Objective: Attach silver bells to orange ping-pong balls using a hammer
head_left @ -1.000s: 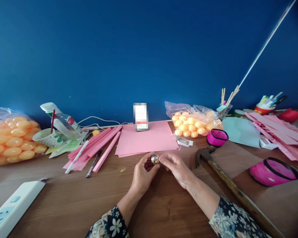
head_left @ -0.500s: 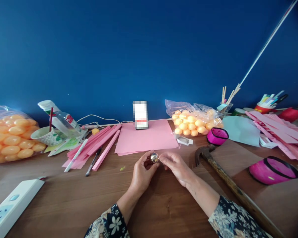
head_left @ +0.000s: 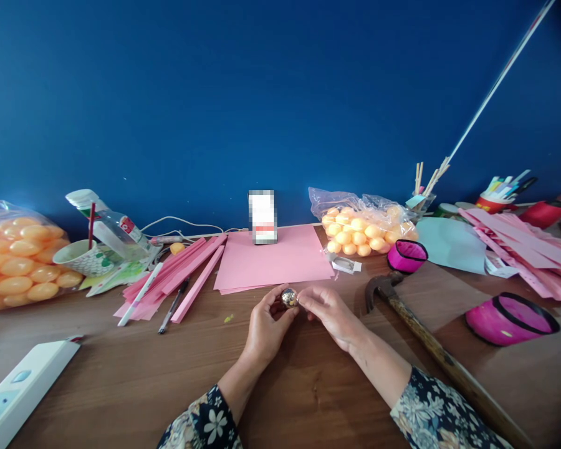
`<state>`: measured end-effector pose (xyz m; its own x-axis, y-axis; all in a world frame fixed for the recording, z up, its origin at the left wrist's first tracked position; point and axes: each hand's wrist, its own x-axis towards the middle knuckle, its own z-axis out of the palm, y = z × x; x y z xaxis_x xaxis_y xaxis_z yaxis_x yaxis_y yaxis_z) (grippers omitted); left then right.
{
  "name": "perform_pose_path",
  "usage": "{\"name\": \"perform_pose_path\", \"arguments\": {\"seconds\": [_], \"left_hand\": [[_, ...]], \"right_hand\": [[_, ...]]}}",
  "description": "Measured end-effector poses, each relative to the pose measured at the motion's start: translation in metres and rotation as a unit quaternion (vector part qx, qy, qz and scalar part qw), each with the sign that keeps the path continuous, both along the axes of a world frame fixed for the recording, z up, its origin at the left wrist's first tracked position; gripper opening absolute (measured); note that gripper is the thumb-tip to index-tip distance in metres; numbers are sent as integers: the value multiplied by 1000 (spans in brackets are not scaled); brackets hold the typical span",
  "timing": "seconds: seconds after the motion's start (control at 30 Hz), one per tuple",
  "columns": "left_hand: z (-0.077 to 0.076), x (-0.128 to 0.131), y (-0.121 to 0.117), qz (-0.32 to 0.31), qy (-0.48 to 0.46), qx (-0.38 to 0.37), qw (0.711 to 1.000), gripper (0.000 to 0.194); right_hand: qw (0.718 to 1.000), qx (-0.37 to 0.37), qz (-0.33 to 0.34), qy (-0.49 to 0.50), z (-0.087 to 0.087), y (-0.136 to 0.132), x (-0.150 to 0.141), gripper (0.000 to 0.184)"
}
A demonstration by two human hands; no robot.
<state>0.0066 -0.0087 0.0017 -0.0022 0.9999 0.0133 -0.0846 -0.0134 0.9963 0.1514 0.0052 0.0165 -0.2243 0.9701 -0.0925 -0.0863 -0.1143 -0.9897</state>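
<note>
Over the near edge of the pink paper, my left hand (head_left: 267, 324) is closed around a small shiny silver ball (head_left: 289, 298), gripped between thumb and fingers. My right hand (head_left: 328, 312) meets it from the other side, thumb and forefinger pinched together at the ball's right edge. Whether a small part of the ball sits between those fingertips is too small to tell. Both hands are just above the wooden table (head_left: 290, 399).
Right of my hands lies a hammer (head_left: 430, 343), near two magenta black-rimmed bands (head_left: 512, 319). Behind stand a phone (head_left: 263, 218) and a bag of orange balls (head_left: 358, 231). Pink strips (head_left: 175, 268), pens, a paper cup (head_left: 78, 257) and a power strip (head_left: 32, 386) are leftward.
The whole view has shifted very slightly. Both hands keep the same hold on the silver ball, with no clear movement of their own.
</note>
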Motion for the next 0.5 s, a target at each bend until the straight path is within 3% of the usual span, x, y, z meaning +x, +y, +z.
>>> {"name": "perform_pose_path", "arguments": {"seconds": [0.5], "left_hand": [[3,1,0,2,-7,-13,1000,45]], "right_hand": [[1000,-7,8,5,3,0,0,25]]}}
